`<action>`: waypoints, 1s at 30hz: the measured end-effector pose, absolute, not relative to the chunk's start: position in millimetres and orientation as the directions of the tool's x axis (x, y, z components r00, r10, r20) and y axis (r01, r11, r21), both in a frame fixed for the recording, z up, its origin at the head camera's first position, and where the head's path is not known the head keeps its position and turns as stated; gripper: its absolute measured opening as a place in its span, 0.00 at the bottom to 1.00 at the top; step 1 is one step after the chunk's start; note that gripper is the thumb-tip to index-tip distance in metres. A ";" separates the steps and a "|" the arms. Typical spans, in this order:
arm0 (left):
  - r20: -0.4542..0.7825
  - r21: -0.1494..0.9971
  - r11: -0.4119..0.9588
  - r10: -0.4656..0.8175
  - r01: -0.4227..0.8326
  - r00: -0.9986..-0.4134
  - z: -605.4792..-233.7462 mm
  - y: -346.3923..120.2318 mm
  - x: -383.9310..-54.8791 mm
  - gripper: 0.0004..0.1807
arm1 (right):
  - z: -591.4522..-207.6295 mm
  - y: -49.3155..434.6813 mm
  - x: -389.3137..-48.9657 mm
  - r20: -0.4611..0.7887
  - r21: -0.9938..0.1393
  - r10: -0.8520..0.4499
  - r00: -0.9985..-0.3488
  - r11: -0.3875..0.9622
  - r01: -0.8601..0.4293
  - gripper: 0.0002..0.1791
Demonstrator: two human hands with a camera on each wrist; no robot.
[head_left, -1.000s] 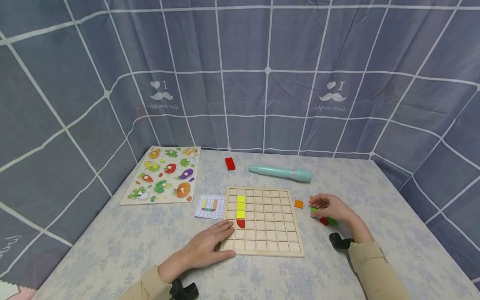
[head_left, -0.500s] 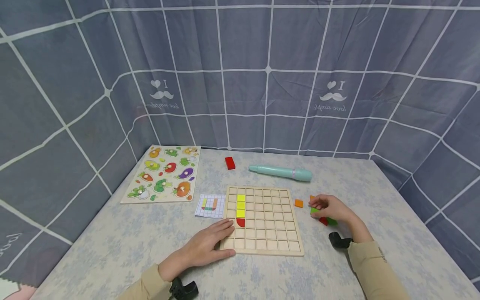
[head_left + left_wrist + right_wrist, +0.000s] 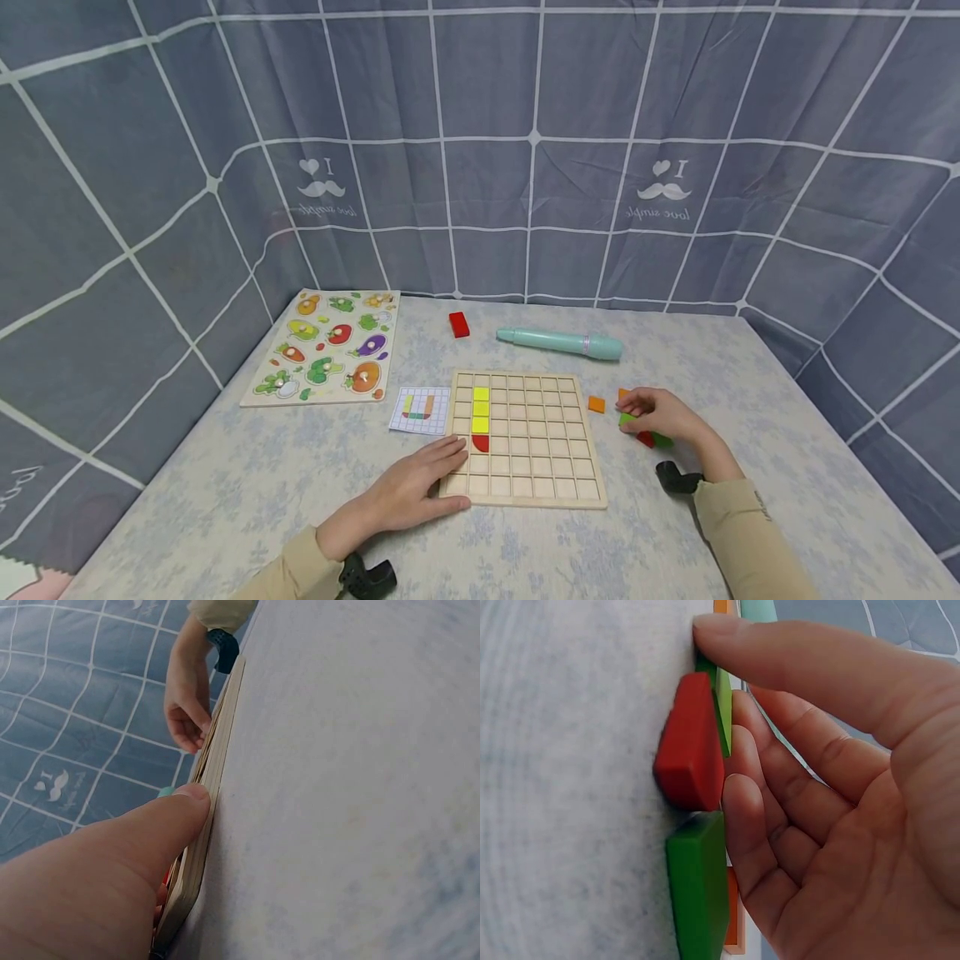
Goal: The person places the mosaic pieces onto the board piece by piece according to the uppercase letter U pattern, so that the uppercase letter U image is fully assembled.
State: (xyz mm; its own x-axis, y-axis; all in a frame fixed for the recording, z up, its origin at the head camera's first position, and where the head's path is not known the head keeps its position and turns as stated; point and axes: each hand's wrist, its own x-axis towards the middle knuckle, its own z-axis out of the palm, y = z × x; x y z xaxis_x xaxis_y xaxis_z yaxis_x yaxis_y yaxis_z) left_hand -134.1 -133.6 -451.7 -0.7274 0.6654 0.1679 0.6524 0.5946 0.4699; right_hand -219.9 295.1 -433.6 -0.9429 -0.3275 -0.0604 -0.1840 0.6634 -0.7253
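Note:
My left hand (image 3: 414,490) rests on the left edge of the wooden grid board (image 3: 536,467), fingers flat on top and thumb along the near edge. In the grid, several yellow square tiles (image 3: 481,408) form a column above a red rounded-corner tile (image 3: 481,444). Right of the board, my right hand (image 3: 663,414) hovers low over loose tiles, its fingers loosely curled and its thumb apart from them. In the right wrist view the thumb tip overlaps a light green tile (image 3: 724,712). A red tile (image 3: 686,746) and a green tile (image 3: 699,889) lie beside the fingers.
A pattern card (image 3: 420,411) lies left of the board. Beyond it is a vegetable knob puzzle (image 3: 322,346). At the back lie a red tile (image 3: 459,325) and a teal pen-shaped stick (image 3: 558,342). An orange tile (image 3: 596,405) sits between board and right hand.

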 end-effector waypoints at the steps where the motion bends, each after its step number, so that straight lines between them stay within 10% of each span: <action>1: 0.167 0.469 0.596 0.665 0.652 -0.728 -451.6 -133.5 -134.4 0.38 | -433.2 294.8 -219.6 -0.057 -0.724 -0.329 -0.942 0.663 -0.188 0.20; 30: 0.173 0.468 0.590 0.669 0.658 -0.723 -454.5 -134.5 -135.4 0.38 | -417.1 275.2 -214.6 -0.018 -0.670 -0.331 -0.943 0.704 -0.234 0.12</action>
State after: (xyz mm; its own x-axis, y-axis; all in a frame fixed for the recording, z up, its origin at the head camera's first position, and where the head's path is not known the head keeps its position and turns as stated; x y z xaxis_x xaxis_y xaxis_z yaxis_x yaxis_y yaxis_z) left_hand -135.4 -134.5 -454.5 -0.7231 0.6686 0.1735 0.6578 0.5900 0.4683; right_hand -214.6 275.2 -417.1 -0.9434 -0.3311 -0.0181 -0.2343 0.7041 -0.6703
